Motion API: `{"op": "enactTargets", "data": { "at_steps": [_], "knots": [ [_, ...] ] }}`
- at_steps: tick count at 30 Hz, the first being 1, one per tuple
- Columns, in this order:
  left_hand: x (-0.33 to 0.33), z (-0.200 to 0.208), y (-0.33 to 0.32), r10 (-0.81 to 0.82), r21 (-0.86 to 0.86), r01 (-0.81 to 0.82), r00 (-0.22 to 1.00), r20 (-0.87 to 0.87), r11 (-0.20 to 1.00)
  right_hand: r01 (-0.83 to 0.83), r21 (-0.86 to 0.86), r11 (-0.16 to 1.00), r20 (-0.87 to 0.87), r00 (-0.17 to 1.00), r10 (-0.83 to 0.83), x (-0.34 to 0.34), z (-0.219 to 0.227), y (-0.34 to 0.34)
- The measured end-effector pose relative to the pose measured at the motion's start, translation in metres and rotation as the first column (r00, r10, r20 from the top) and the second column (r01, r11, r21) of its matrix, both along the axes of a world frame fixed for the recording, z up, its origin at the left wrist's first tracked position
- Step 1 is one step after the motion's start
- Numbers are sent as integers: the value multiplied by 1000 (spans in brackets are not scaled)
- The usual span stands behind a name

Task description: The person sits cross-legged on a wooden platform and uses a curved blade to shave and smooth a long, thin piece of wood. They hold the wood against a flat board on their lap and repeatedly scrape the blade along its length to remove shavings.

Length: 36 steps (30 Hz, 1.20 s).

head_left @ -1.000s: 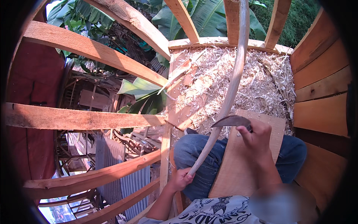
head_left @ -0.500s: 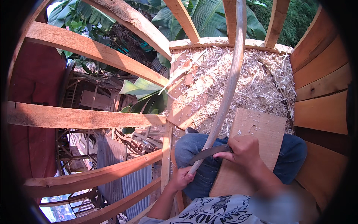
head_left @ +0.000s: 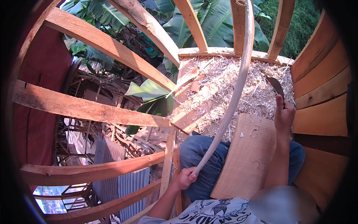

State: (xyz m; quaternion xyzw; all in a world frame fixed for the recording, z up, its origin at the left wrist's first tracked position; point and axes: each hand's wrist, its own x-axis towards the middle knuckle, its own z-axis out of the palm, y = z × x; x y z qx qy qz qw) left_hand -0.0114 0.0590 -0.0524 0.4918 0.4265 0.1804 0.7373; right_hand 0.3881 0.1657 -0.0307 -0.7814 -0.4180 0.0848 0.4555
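A long, slightly curved wooden pole runs from my lap up past the far railing. My left hand is closed round its near end, beside my left thigh. Out to the right, my right hand grips a knife with a dark curved blade, its tip pointing away over the shavings and apart from the pole. The knife's handle is hidden in my fingers. Across my lap lies a flat wooden board, a few curls of shaving on it.
Pale wood shavings cover the platform before me, with loose flat planks at its left. Wooden slats fence the left and far sides; a plank wall rises on the right. Banana leaves reach in from outside.
My right hand has swung the knife away from the pole, forward and to the right over the shavings. My left hand keeps its hold on the pole's near end.
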Motion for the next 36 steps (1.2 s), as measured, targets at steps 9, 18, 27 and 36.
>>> {"op": "enactTargets", "data": {
  "at_steps": [9,18,27,36],
  "knots": [
    [2,-8,-8,35,20,-34,997,-65,999,-629,-109,770,120,760,638,-106,20,-74],
    [12,-2,-13,113,245,-52,964,-242,968,-590,-136,796,379,711,592,-105,22,-59],
    [13,-5,-14,146,278,-81,964,-221,957,-193,-9,981,137,972,193,-48,8,-24],
    [15,-7,-19,176,333,-86,952,-250,939,-466,-126,875,100,872,479,-68,32,-66]
  ]
}}
